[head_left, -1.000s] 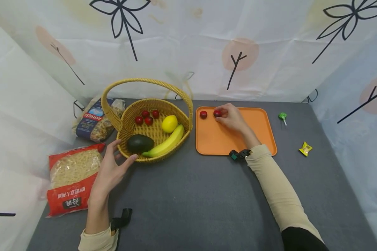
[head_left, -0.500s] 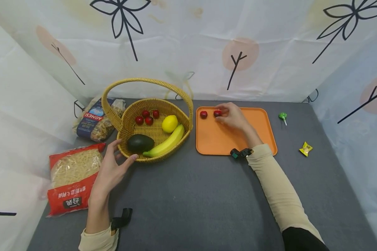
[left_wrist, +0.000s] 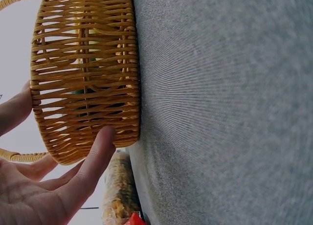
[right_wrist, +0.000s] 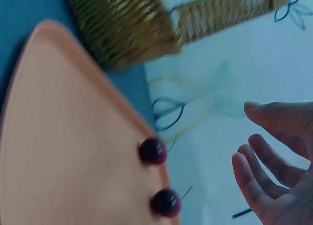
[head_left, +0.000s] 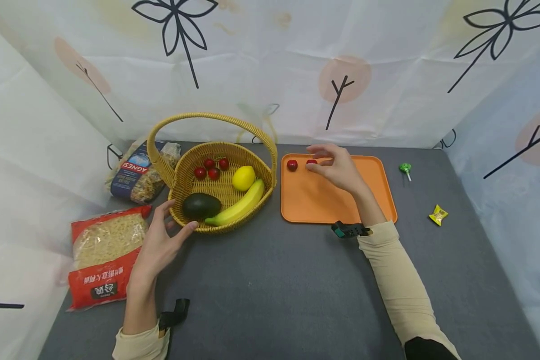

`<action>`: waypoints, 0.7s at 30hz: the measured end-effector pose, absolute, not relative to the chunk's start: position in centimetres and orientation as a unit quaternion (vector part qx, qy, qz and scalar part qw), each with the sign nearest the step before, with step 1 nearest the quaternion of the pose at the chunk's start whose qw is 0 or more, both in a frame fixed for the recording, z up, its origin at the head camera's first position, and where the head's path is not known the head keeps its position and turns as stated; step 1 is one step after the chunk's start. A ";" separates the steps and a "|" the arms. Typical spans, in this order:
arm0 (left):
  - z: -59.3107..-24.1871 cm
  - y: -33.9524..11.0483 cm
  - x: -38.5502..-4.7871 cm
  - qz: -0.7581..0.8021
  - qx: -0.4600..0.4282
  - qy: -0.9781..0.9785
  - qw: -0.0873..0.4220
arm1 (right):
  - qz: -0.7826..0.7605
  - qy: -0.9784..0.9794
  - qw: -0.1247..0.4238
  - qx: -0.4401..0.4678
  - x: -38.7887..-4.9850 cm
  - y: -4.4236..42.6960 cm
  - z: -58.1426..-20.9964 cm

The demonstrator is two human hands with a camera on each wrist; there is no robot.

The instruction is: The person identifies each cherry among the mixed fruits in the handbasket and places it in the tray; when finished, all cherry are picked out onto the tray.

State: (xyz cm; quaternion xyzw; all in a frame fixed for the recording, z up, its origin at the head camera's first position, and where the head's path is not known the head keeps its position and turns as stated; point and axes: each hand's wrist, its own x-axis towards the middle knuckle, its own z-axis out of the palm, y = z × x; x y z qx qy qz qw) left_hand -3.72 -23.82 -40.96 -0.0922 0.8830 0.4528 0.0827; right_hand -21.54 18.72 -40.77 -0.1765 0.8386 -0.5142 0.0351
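Observation:
My left hand (head_left: 156, 250) rests against the near left side of the yellow wicker basket (head_left: 225, 229); in the left wrist view its fairly straight fingers touch the woven wall (left_wrist: 88, 102). An avocado (head_left: 201, 206), a banana (head_left: 238, 206), a lemon (head_left: 244, 178) and several red cherries (head_left: 213, 174) lie in the basket. Over the orange tray (head_left: 319, 205), my right hand (head_left: 339, 170) holds nothing, thumb and fingers apart. Two dark red cherries sit near the tray's far edge: the left cherry (head_left: 292, 165) is fully visible, and the right cherry (head_left: 312, 162) is partly hidden by the hand.
Left of the basket lie a red pasta bag (head_left: 108, 255) and a blue-labelled pasta bag (head_left: 139, 170). A green lollipop (head_left: 405, 168) and a yellow wrapped candy (head_left: 438, 215) lie right of the tray. Printed curtains stand behind and at both sides.
My right hand has let go of the right cherry, its fingers spreading and lifting slightly away. That cherry stays on the tray. My left hand remains at the basket.

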 end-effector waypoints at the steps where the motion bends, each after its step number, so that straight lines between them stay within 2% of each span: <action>1: -41.0 -23.8 -3.7 0.453 -0.092 0.883 0.083 | -0.524 0.831 0.033 -0.181 -21.1 18.5 -40.3; 11: -40.9 -23.9 -3.8 0.454 -0.092 0.882 0.085 | -0.615 0.732 0.003 -0.295 -16.5 15.5 -36.4; 21: -41.3 -24.0 -3.7 0.463 -0.092 0.877 0.089 | -0.604 0.695 0.063 -0.384 -14.1 10.4 -35.2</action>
